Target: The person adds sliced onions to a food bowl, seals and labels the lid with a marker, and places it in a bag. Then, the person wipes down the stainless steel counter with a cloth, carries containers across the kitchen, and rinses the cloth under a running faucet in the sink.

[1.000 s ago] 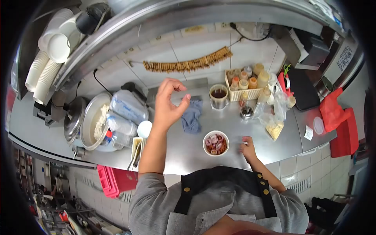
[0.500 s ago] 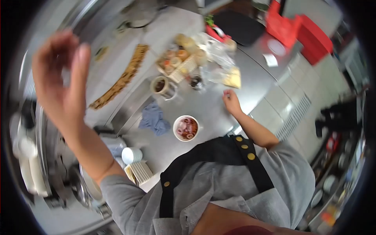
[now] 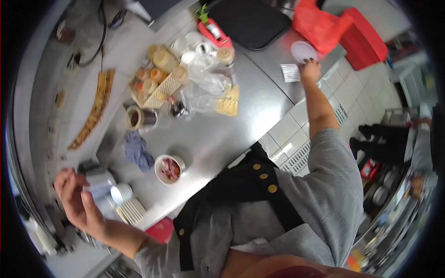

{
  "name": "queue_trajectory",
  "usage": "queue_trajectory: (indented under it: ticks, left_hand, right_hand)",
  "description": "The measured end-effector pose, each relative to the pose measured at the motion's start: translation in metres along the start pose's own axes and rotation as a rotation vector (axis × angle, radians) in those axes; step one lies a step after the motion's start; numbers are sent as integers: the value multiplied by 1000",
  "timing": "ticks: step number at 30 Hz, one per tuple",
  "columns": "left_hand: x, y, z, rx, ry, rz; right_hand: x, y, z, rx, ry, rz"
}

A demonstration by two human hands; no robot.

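Note:
My right hand (image 3: 311, 71) reaches to the far end of the steel counter, its fingers bent onto the near edge of a round clear plastic lid (image 3: 303, 49). A white printed paper slip (image 3: 290, 73) lies just left of that hand. My left hand (image 3: 76, 201) is raised at the left with nothing in it, fingers loosely curled and thumb apart. A white tub (image 3: 158, 174) holding sliced red onion or similar pieces (image 3: 170, 168) stands near me on the counter. Beside the tub is a crumpled blue cloth (image 3: 138, 150).
A basket (image 3: 162, 92) of sauce bottles, a jar (image 3: 134, 118), plastic bags (image 3: 211, 81) and a yellow packet (image 3: 228, 102) crowd the counter's middle. A black tray (image 3: 250, 21), red bag (image 3: 317, 28) and red bin (image 3: 364, 39) are farther off. Stacked cups (image 3: 121, 193) stand left. Another person (image 3: 389, 141) is at right.
My right hand has moved away from near the yellow packet to the plastic lid. My left hand has come down and nearer. The view has turned toward the right.

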State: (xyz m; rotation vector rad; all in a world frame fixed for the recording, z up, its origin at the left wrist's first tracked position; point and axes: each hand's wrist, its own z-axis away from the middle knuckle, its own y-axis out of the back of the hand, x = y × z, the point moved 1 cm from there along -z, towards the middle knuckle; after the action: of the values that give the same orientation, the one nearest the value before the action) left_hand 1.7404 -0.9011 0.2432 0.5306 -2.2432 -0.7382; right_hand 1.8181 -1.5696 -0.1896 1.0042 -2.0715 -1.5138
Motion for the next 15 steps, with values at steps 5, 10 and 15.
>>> queue_trajectory:
  ticks: [5, 10, 15]
  left_hand:
    - [-9, -35, 14, 64, 289, 84]
    - [-15, -45, 33, 125, 421, 191]
    - [-37, -41, 70, 240, 563, 247]
  right_hand:
    - [38, -53, -16, 22, 570, -50]
    - [48, -41, -19, -18, 714, 323]
    - [33, -24, -29, -64, 670, 377]
